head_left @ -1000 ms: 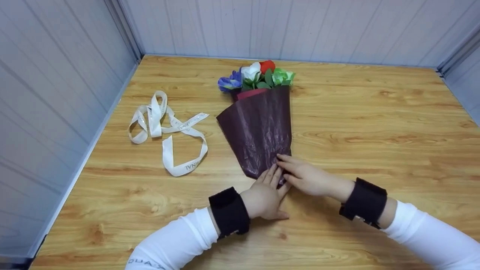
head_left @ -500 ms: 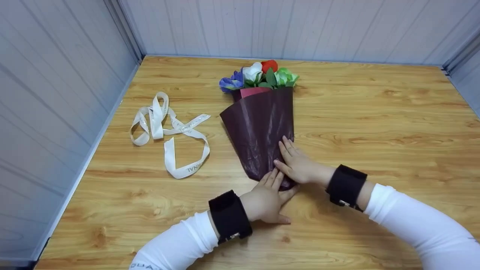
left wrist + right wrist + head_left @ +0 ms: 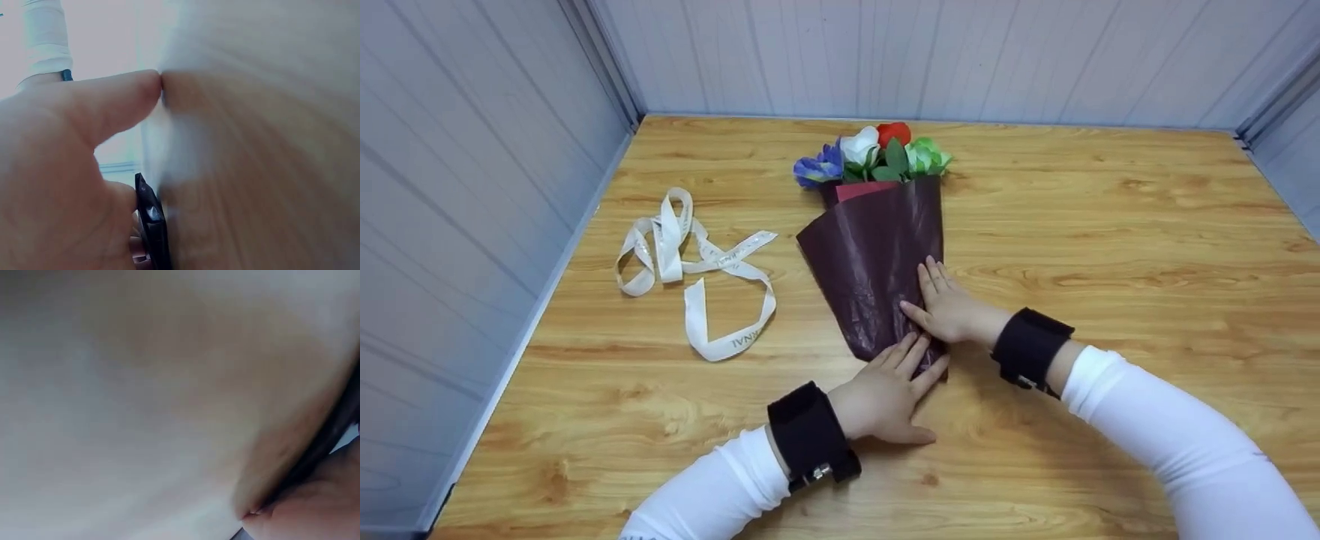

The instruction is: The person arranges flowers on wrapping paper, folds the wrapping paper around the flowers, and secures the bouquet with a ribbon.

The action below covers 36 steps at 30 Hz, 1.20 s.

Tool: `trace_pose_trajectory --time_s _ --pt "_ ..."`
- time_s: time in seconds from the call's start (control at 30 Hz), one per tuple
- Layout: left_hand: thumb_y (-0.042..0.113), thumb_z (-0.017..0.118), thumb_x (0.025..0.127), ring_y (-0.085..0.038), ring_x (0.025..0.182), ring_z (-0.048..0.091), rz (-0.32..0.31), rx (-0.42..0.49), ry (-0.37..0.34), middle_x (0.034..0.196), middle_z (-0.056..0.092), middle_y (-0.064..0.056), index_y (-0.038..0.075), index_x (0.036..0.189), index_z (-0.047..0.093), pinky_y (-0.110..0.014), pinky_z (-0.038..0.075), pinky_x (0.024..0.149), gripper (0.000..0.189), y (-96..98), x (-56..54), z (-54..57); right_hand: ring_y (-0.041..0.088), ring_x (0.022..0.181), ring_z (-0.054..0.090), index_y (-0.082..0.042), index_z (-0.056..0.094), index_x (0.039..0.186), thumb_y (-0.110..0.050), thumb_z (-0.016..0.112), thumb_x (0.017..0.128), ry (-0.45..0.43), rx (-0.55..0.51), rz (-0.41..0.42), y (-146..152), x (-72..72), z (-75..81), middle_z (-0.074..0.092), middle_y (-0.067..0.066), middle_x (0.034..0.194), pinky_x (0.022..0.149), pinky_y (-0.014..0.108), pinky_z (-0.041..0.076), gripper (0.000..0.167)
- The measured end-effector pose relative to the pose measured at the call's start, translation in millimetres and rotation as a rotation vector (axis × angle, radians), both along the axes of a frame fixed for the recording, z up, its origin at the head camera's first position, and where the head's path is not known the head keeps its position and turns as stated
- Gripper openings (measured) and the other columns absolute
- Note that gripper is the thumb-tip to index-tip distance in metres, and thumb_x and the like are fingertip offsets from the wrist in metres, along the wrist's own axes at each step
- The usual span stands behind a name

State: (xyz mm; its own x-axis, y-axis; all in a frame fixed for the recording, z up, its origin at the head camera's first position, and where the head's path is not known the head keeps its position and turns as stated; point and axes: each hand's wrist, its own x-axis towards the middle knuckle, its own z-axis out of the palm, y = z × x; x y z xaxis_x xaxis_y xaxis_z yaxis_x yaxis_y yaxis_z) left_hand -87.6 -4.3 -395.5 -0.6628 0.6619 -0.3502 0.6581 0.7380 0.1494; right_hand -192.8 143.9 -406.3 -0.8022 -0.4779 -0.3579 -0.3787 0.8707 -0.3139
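Observation:
A bouquet lies on the table, its dark purple wrapping paper (image 3: 862, 259) narrowing toward me. Out of the top show a blue flower (image 3: 820, 166), a white flower (image 3: 860, 145), a red flower (image 3: 894, 133) and a green flower (image 3: 926, 156). My left hand (image 3: 881, 397) presses the narrow base with outstretched fingers, thumb apart on the wood. In the left wrist view, the paper's crumpled edge (image 3: 152, 219) is under the fingers. My right hand (image 3: 952, 307) rests flat along the wrapping's right edge, fingers pointing away from me. The right wrist view is mostly blurred.
A white printed ribbon (image 3: 669, 251) lies in loose loops to the left of the bouquet. The wooden table (image 3: 1110, 225) is bounded by pale panels at the back (image 3: 945, 60), left and right.
My right hand has slid from the base up along the wrapping's right edge, its fingers turning to point away from me. The left hand stays at the base.

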Motion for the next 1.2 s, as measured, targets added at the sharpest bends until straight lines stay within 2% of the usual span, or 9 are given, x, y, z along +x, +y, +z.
trace_pose_trajectory --time_s 0.27,0.53,0.7,0.8,0.93,1.07,1.2 --pt "0.061 0.054 0.086 -0.03 0.147 0.006 -0.019 0.022 0.006 0.159 0.004 -0.016 0.019 0.153 0.012 -0.035 0.014 0.118 0.09 -0.6 -0.2 -1.2 0.043 0.143 -0.008 0.017 -0.002 0.143 -0.046 0.026 0.102 -0.014 0.123 -0.088 -13.0 -29.4 5.2 -0.008 0.036 0.15 0.117 0.047 -0.001 0.08" --pt "0.06 0.054 0.086 -0.029 0.147 0.004 -0.016 0.054 -0.017 0.159 0.002 -0.016 0.02 0.154 0.011 -0.035 0.013 0.118 0.09 -1.1 -2.0 -4.8 0.04 0.143 -0.012 0.013 -0.006 0.144 -0.055 0.023 0.099 -0.048 0.158 -0.13 -15.5 -54.5 6.1 -0.012 0.033 0.152 0.118 0.045 -0.001 0.087" --pt "0.06 0.05 0.089 -0.03 0.146 0.009 -0.007 0.036 0.031 0.159 0.008 -0.015 0.02 0.153 0.016 -0.036 0.016 0.117 0.082 0.7 -2.5 -4.3 0.04 0.143 -0.013 0.013 -0.007 0.144 -0.054 0.023 0.1 -0.073 0.16 -0.122 -15.2 -57.8 9.8 -0.014 0.032 0.152 0.118 0.045 -0.001 0.086" --pt "0.057 0.049 0.091 -0.03 0.145 0.018 0.008 0.043 0.078 0.157 0.018 -0.015 0.02 0.15 0.028 -0.038 0.02 0.116 0.073 2.1 -3.6 -3.0 0.04 0.143 -0.013 0.013 -0.006 0.144 -0.052 0.023 0.1 -0.067 0.157 -0.115 -12.7 -55.2 10.9 -0.013 0.032 0.152 0.118 0.045 0.0 0.084" --pt "0.054 0.053 0.091 -0.032 0.14 0.03 0.023 0.058 0.123 0.152 0.03 -0.015 0.019 0.135 0.045 -0.04 0.026 0.114 0.057 0.4 -6.6 -0.4 0.039 0.143 -0.013 0.013 -0.005 0.144 -0.053 0.022 0.1 -0.067 0.188 -0.114 -11.8 -50.5 10.6 -0.014 0.032 0.152 0.117 0.046 -0.001 0.084" --pt "0.053 0.056 0.089 -0.032 0.138 0.032 0.012 0.034 0.124 0.15 0.032 -0.015 0.019 0.128 0.046 -0.041 0.029 0.112 0.053 -1.0 -5.6 0.7 0.04 0.143 -0.012 0.015 -0.003 0.144 -0.054 0.02 0.1 -0.074 0.231 -0.114 -13.3 -49.2 9.1 -0.013 0.033 0.151 0.117 0.046 0.0 0.085" --pt "0.054 0.056 0.088 -0.032 0.139 0.031 -0.011 0.03 0.125 0.151 0.031 -0.015 0.019 0.132 0.043 -0.04 0.029 0.112 0.058 2.4 -4.7 1.7 0.041 0.143 -0.011 0.015 -0.003 0.144 -0.056 0.019 0.099 -0.096 0.228 -0.164 -10.0 -63.0 12.3 -0.013 0.034 0.151 0.118 0.046 0.001 0.086"
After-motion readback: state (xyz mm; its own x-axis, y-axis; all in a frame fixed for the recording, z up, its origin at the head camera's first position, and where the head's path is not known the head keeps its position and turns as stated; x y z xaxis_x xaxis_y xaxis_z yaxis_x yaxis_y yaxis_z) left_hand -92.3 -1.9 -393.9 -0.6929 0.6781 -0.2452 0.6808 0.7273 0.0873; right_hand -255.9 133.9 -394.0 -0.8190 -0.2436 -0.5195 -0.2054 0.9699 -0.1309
